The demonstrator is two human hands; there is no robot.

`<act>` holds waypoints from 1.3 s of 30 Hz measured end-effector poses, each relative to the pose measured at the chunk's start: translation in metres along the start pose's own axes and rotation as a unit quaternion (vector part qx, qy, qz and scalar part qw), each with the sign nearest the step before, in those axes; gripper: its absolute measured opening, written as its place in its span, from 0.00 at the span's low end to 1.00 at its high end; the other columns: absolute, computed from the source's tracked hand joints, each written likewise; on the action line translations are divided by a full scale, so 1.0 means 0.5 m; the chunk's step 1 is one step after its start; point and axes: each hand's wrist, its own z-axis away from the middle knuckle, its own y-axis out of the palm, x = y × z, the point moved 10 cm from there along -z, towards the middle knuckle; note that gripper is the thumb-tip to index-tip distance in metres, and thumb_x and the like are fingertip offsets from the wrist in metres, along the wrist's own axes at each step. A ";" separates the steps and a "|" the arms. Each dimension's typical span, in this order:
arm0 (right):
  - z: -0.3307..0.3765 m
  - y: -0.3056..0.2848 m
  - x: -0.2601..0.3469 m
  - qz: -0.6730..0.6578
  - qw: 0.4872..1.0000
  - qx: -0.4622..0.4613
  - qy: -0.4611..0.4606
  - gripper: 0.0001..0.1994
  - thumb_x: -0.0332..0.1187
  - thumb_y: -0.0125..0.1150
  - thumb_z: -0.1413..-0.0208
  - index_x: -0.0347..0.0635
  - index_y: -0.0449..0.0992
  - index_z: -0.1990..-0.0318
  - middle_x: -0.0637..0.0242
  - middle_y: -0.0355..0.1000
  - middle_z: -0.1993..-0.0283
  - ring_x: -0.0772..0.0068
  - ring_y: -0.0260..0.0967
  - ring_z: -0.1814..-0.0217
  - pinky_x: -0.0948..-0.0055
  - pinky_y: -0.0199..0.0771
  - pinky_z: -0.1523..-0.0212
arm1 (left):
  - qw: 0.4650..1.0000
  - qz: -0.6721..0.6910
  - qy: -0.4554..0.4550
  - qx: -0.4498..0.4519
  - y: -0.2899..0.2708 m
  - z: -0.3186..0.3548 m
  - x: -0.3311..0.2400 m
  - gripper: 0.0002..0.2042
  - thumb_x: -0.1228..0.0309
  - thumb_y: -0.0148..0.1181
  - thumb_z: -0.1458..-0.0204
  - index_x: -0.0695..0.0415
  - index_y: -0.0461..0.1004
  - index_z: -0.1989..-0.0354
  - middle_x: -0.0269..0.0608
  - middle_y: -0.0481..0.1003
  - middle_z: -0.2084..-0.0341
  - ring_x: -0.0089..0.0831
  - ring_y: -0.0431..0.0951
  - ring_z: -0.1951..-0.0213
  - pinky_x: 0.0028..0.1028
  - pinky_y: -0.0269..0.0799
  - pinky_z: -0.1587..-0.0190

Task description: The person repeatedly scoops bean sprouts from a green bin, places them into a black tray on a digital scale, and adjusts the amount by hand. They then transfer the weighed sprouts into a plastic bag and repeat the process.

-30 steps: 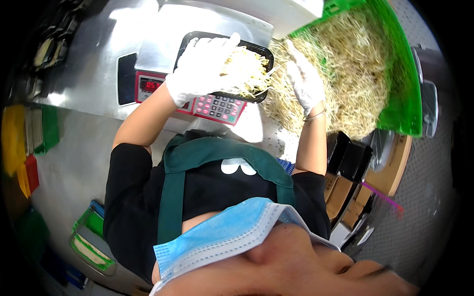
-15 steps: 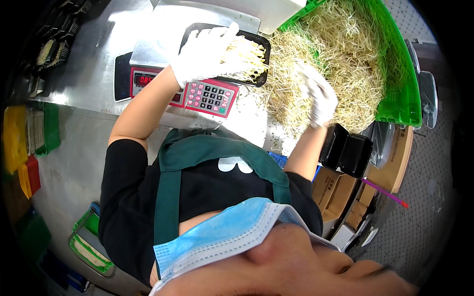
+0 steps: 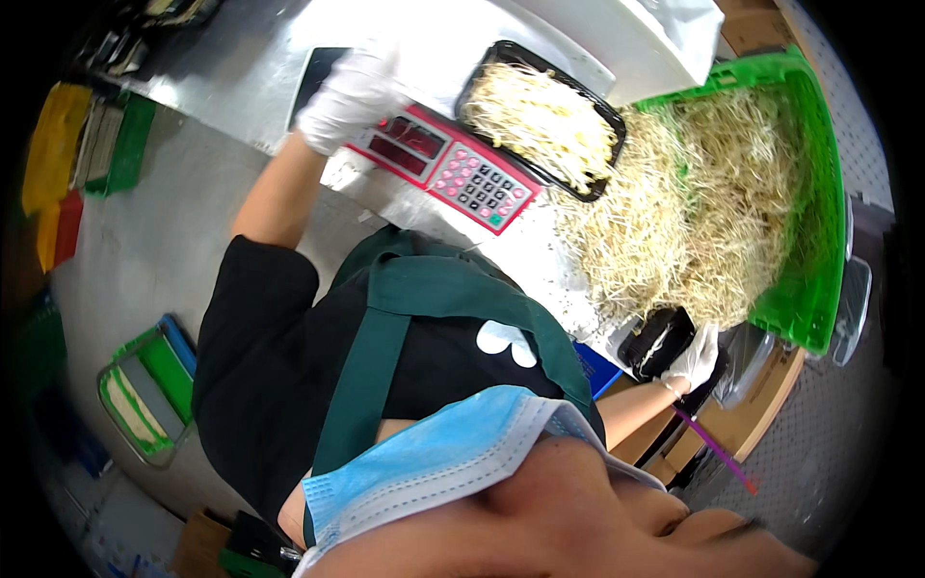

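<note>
My left hand (image 3: 351, 96), in a white glove, is over the left end of the red digital scale (image 3: 434, 159). Glare and blur hide how its fingers lie. On the scale rests a black plastic tray (image 3: 618, 130) filled with bean sprouts (image 3: 544, 120), with neither hand touching it. My right hand (image 3: 696, 358), also gloved, is low at the right, its fingers closed on the edge of an empty-looking black tray (image 3: 657, 339). Just beyond that hand lies a large heap of loose sprouts (image 3: 665, 212), spilling from a green crate (image 3: 819, 289).
A white container (image 3: 641, 48) stands behind the scale. Several black trays (image 3: 120, 48) sit at the far left of the metal table. Yellow (image 3: 60, 144) and green bins (image 3: 127, 144) stand left of it. Cardboard boxes (image 3: 771, 405) and a purple stick (image 3: 715, 445) are at the lower right.
My left hand has left the filled tray and moved left to the scale's end. My right hand has gone from the sprout heap down to the black trays and grips one. The view has shifted.
</note>
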 end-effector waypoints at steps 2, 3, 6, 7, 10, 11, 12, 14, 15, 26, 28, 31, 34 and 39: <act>0.083 0.183 0.211 -0.157 0.982 0.089 -0.055 0.19 0.24 0.47 0.43 0.34 0.67 0.44 0.55 0.66 0.42 0.65 0.68 0.46 0.72 0.67 0.43 | 0.991 -0.001 0.130 -0.026 0.028 -0.015 -0.135 0.30 0.63 0.58 0.49 0.61 0.57 0.38 0.53 0.66 0.48 0.41 0.66 0.46 0.34 0.60 0.43; 0.095 0.283 0.269 -0.255 0.942 0.198 -0.088 0.21 0.24 0.45 0.43 0.34 0.62 0.40 0.55 0.59 0.36 0.62 0.65 0.42 0.69 0.66 0.43 | 0.979 -0.002 0.198 -0.039 0.042 -0.020 -0.205 0.32 0.59 0.60 0.51 0.62 0.59 0.40 0.57 0.62 0.43 0.47 0.63 0.41 0.37 0.56 0.38; 0.185 0.455 0.525 -0.247 0.860 0.309 -0.323 0.27 0.35 0.56 0.46 0.36 0.61 0.39 0.55 0.51 0.32 0.57 0.53 0.33 0.58 0.52 0.35 | 0.968 -0.118 0.218 0.027 0.130 -0.051 -0.256 0.38 0.47 0.56 0.52 0.54 0.54 0.36 0.46 0.57 0.38 0.40 0.57 0.37 0.48 0.45 0.37; 0.197 0.501 0.556 -0.204 0.850 0.328 -0.358 0.29 0.40 0.55 0.45 0.36 0.59 0.38 0.51 0.50 0.32 0.54 0.52 0.32 0.55 0.47 0.33 | 0.961 -0.150 0.229 0.027 0.153 -0.066 -0.261 0.39 0.45 0.54 0.53 0.52 0.51 0.35 0.45 0.57 0.38 0.40 0.58 0.38 0.54 0.45 0.38; 0.252 0.616 0.577 0.090 0.857 0.333 -0.384 0.33 0.45 0.47 0.43 0.33 0.52 0.36 0.47 0.48 0.32 0.49 0.47 0.31 0.52 0.45 0.34 | 0.965 -0.139 0.145 0.167 0.216 -0.093 -0.214 0.38 0.54 0.58 0.55 0.50 0.52 0.34 0.45 0.58 0.39 0.40 0.60 0.41 0.54 0.45 0.40; 0.265 0.626 0.566 0.126 0.861 0.266 -0.414 0.33 0.46 0.45 0.42 0.32 0.50 0.35 0.46 0.47 0.32 0.47 0.46 0.31 0.50 0.44 0.34 | 0.966 -0.153 0.128 0.162 0.216 -0.093 -0.208 0.41 0.57 0.58 0.58 0.51 0.49 0.33 0.44 0.59 0.40 0.42 0.61 0.42 0.55 0.48 0.41; 0.275 0.635 0.558 0.118 0.854 0.276 -0.426 0.34 0.46 0.44 0.42 0.31 0.47 0.35 0.45 0.47 0.32 0.48 0.45 0.31 0.49 0.44 0.34 | 0.967 -0.146 0.123 0.169 0.224 -0.092 -0.202 0.40 0.58 0.58 0.58 0.51 0.50 0.34 0.44 0.59 0.40 0.43 0.61 0.42 0.54 0.50 0.42; 0.273 0.626 0.570 0.114 0.847 0.294 -0.428 0.32 0.45 0.44 0.42 0.31 0.51 0.36 0.41 0.54 0.37 0.46 0.52 0.35 0.52 0.50 0.36 | 0.965 -0.124 0.124 0.194 0.228 -0.093 -0.200 0.38 0.56 0.58 0.58 0.53 0.55 0.36 0.43 0.60 0.41 0.43 0.62 0.43 0.54 0.55 0.45; 0.269 0.620 0.584 0.115 0.823 0.336 -0.442 0.31 0.45 0.45 0.42 0.32 0.54 0.38 0.41 0.57 0.40 0.45 0.55 0.37 0.53 0.53 0.38 | 0.964 -0.109 0.121 0.209 0.227 -0.096 -0.201 0.37 0.55 0.58 0.58 0.54 0.56 0.37 0.43 0.60 0.41 0.43 0.62 0.44 0.54 0.55 0.46; -0.390 0.810 0.670 0.217 0.918 0.192 -0.271 0.29 0.56 0.53 0.49 0.52 0.64 0.42 0.53 0.62 0.45 0.51 0.64 0.48 0.64 0.67 0.48 | 0.973 -0.011 0.126 0.195 0.194 -0.107 -0.217 0.42 0.42 0.54 0.55 0.59 0.56 0.37 0.51 0.61 0.44 0.48 0.62 0.47 0.49 0.54 0.45; -0.447 0.906 0.643 0.119 0.943 0.243 -0.194 0.39 0.60 0.57 0.53 0.45 0.60 0.38 0.49 0.54 0.38 0.52 0.56 0.38 0.64 0.63 0.44 | 0.974 -0.005 0.122 0.192 0.189 -0.107 -0.213 0.42 0.43 0.56 0.56 0.59 0.55 0.37 0.51 0.62 0.45 0.48 0.63 0.48 0.49 0.57 0.47; -0.403 0.959 0.686 0.251 0.908 0.230 -0.245 0.37 0.59 0.58 0.54 0.37 0.67 0.45 0.47 0.64 0.44 0.56 0.64 0.42 0.61 0.65 0.45 | 0.976 -0.024 0.113 0.184 0.188 -0.115 -0.203 0.42 0.45 0.58 0.58 0.59 0.55 0.37 0.49 0.63 0.46 0.47 0.64 0.50 0.47 0.60 0.49; -0.337 0.891 0.768 0.442 0.811 0.134 -0.359 0.23 0.49 0.54 0.45 0.33 0.75 0.57 0.55 0.77 0.63 0.63 0.75 0.59 0.61 0.71 0.56 | 0.976 -0.030 0.118 0.179 0.185 -0.114 -0.212 0.42 0.45 0.58 0.58 0.59 0.55 0.37 0.48 0.63 0.46 0.46 0.64 0.49 0.45 0.60 0.49; -0.232 0.510 0.872 -0.093 0.851 -0.017 -0.516 0.13 0.36 0.53 0.46 0.38 0.76 0.59 0.62 0.76 0.65 0.60 0.73 0.62 0.67 0.71 0.56 | 0.970 -0.044 0.121 0.205 0.188 -0.113 -0.219 0.46 0.38 0.55 0.58 0.58 0.53 0.36 0.53 0.61 0.43 0.51 0.63 0.46 0.47 0.57 0.45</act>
